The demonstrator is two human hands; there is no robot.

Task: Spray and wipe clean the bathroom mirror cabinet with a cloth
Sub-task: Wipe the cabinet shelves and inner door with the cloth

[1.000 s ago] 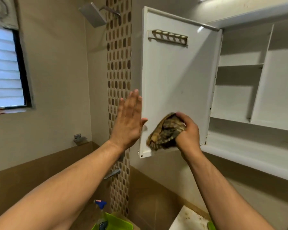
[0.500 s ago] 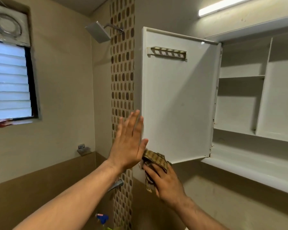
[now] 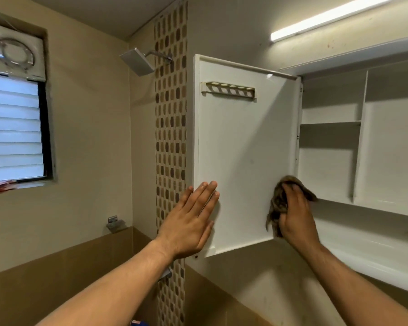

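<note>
Head view: brown bunched cloth (image 3: pixel 280 203) against white open door (image 3: pixel 243 156).

White mirror cabinet (image 3: pixel 386 149), wall-mounted; its door (image 3: pixel 240 149) stands swung open to the left, inner face showing. Brown patterned cloth (image 3: pixel 276 203), bunched, pressed against the door's lower hinge-side corner.

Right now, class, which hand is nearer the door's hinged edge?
Right. The right hand holds the cloth against the door beside the hinged edge; the left hand lies flat at the opposite, free edge.
</note>
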